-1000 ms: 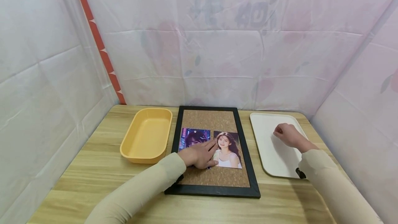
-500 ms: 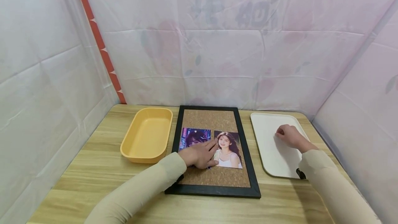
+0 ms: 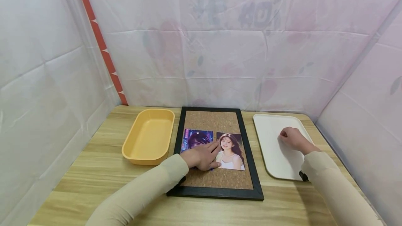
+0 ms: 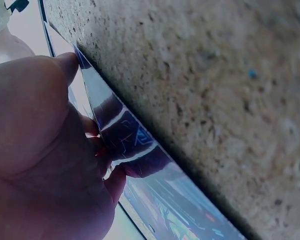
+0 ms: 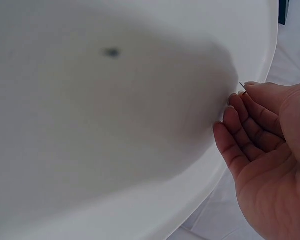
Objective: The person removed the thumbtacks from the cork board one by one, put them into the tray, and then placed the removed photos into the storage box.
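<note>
My left hand (image 3: pixel 203 156) rests with straight fingers across two photos on a black-framed cork board (image 3: pixel 216 180). Most of the purple-blue photo (image 3: pixel 193 137) lies under that hand; a small round tack head (image 3: pixel 197 133) shows at its top edge. Fingertips touch the left edge of the other photo (image 3: pixel 232 154), a portrait of a person in a white top. Over the white tray (image 3: pixel 270 142), my right hand (image 3: pixel 294 139) pinches a thumbtack (image 5: pixel 242 86) between thumb and finger. Only its thin metal point shows, in the right wrist view; its head is hidden.
A yellow rectangular bin (image 3: pixel 147 138) stands left of the board on the wooden table (image 3: pixel 94 170). White cloth walls (image 3: pixel 220 55) enclose the back and sides. In the right wrist view a small blurred dark spot (image 5: pixel 111 52) shows against the tray.
My right hand has shifted very slightly to the right and nearer over the white tray. The left hand has stayed in place on the photos.
</note>
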Demonstrator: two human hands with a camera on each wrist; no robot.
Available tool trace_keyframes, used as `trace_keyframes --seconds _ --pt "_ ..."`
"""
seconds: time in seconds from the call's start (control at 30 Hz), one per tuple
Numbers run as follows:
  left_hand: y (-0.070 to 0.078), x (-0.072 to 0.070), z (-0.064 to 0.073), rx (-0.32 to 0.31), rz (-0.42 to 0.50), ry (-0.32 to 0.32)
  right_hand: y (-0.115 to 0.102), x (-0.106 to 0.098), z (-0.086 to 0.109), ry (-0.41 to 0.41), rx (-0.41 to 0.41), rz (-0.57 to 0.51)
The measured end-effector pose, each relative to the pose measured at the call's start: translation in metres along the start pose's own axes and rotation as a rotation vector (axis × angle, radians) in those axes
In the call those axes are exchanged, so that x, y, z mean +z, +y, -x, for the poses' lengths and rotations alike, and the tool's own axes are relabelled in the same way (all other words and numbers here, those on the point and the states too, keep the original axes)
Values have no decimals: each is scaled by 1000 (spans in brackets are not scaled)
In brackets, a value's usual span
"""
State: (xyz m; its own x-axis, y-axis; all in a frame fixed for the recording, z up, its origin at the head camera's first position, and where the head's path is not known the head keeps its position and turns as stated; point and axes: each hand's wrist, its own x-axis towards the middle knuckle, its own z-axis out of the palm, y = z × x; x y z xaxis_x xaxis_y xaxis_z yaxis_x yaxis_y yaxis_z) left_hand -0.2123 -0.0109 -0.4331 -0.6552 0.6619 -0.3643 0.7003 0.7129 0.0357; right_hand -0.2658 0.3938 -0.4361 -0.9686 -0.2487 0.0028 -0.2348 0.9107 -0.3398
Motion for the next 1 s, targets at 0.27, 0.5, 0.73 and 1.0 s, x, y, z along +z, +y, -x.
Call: trace_keyframes --seconds 0.27,0.5,0.73,1.0 --pt "0 0 0 0 8 2 3 2 1 34 -17 17" --pt "1 -2 1 5 -3 4 1 -1 3 28 -7 18" --pt "2 -2 3 -3 -2 -1 1 -2 5 -17 38 18" --pt "2 -1 3 -2 -18 8 1 -2 5 -37 67 13"
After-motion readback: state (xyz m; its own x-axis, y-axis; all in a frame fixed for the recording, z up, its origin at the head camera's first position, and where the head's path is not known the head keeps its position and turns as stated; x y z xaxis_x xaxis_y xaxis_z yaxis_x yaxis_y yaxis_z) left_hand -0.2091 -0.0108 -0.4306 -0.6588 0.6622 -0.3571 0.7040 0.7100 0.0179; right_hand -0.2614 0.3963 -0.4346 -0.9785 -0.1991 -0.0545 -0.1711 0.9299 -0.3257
